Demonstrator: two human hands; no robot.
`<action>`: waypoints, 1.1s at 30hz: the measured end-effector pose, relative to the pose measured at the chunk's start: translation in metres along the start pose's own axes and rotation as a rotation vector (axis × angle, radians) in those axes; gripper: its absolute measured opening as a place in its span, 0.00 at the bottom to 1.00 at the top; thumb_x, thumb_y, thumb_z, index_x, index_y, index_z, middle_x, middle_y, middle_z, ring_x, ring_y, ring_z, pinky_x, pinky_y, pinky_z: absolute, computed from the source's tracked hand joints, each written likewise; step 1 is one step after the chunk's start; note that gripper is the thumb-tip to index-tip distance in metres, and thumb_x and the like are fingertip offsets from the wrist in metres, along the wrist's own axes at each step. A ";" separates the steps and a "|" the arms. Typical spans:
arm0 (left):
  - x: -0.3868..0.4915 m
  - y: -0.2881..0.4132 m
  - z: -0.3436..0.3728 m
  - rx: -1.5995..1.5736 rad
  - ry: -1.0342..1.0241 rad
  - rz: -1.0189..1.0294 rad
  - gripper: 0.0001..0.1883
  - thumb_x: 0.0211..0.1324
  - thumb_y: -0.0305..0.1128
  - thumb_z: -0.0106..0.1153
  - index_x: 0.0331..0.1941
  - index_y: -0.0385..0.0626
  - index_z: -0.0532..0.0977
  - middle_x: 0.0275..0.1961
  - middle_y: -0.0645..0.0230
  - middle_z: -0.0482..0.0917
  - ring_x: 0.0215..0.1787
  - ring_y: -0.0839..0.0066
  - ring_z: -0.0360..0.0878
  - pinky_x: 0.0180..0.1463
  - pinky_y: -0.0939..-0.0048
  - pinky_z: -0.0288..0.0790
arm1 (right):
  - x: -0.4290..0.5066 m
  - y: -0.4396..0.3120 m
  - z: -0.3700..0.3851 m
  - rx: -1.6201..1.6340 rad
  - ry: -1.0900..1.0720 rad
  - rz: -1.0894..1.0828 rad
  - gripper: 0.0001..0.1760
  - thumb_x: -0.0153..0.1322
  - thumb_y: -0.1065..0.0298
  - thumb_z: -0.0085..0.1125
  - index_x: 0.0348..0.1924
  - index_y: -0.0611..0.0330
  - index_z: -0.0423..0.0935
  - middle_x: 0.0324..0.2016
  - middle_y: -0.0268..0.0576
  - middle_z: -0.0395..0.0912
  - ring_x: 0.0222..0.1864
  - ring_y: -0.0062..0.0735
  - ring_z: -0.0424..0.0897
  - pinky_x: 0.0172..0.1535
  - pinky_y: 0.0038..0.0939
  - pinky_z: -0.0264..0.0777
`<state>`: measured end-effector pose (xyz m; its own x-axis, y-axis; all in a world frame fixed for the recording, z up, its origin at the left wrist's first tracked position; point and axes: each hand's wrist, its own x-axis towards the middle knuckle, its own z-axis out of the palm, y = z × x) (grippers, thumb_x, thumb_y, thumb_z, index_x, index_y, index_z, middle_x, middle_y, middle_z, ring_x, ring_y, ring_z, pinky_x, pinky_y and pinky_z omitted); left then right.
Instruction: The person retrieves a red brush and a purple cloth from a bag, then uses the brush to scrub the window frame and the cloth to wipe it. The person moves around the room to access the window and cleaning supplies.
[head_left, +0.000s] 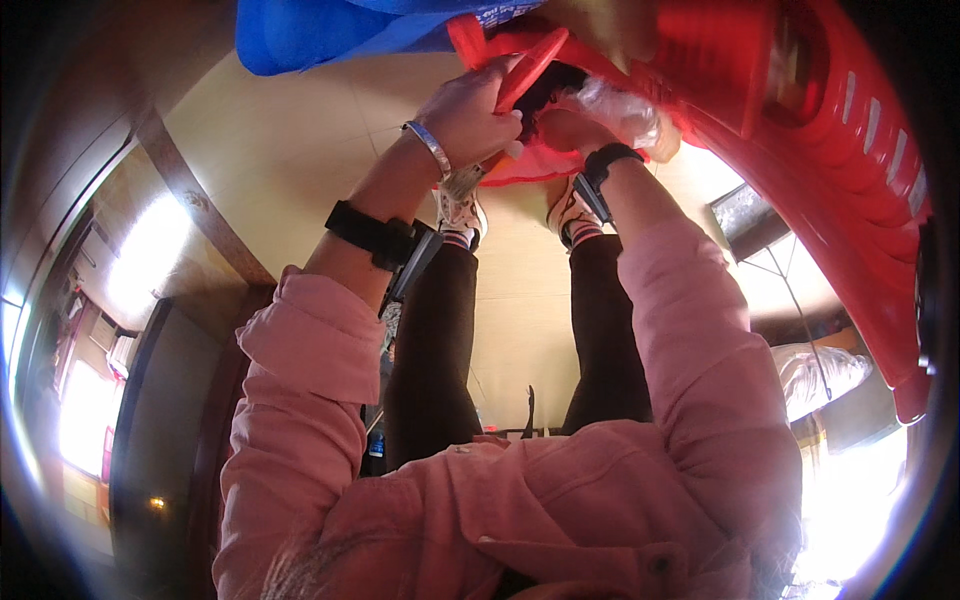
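Observation:
My left hand is closed around a red strap-like handle, and a brush with pale bristles points down from under its fingers. Close beside it, my right hand reaches to a red bag with dark contents; its fingers are blurred and partly hidden, so its hold cannot be told. Clear crumpled plastic lies just beyond the right hand.
A large red plastic chair curves along the right. Blue material is at the top. My shoes stand on the pale floor below the hands. A dark door panel is at the left, and a plastic-wrapped bundle at the right.

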<state>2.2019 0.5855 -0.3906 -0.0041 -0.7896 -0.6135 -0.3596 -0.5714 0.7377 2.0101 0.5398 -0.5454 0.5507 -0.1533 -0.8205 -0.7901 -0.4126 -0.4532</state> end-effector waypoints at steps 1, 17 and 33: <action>0.000 0.000 -0.004 0.033 0.021 0.031 0.32 0.46 0.35 0.55 0.59 0.44 0.64 0.38 0.49 0.79 0.38 0.57 0.80 0.46 0.61 0.73 | 0.008 0.014 0.010 0.048 0.061 0.090 0.11 0.67 0.65 0.48 0.35 0.57 0.79 0.35 0.46 0.79 0.42 0.45 0.78 0.47 0.37 0.69; -0.001 -0.007 -0.011 0.162 0.008 0.104 0.34 0.42 0.36 0.54 0.59 0.44 0.65 0.47 0.48 0.78 0.47 0.51 0.77 0.52 0.56 0.70 | 0.058 0.042 0.095 0.226 0.288 0.209 0.14 0.68 0.62 0.49 0.43 0.59 0.74 0.31 0.46 0.78 0.37 0.40 0.77 0.44 0.34 0.70; -0.009 0.030 -0.003 -0.042 0.066 0.092 0.16 0.49 0.43 0.57 0.39 0.47 0.79 0.32 0.55 0.81 0.37 0.55 0.80 0.42 0.59 0.73 | -0.119 0.035 -0.134 0.933 0.125 -0.010 0.11 0.67 0.64 0.52 0.25 0.61 0.73 0.15 0.36 0.71 0.14 0.20 0.68 0.16 0.22 0.60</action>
<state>2.1940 0.5748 -0.3619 0.0263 -0.8515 -0.5237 -0.3210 -0.5033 0.8023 1.9527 0.4235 -0.4172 0.5410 -0.2712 -0.7961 -0.6516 0.4634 -0.6006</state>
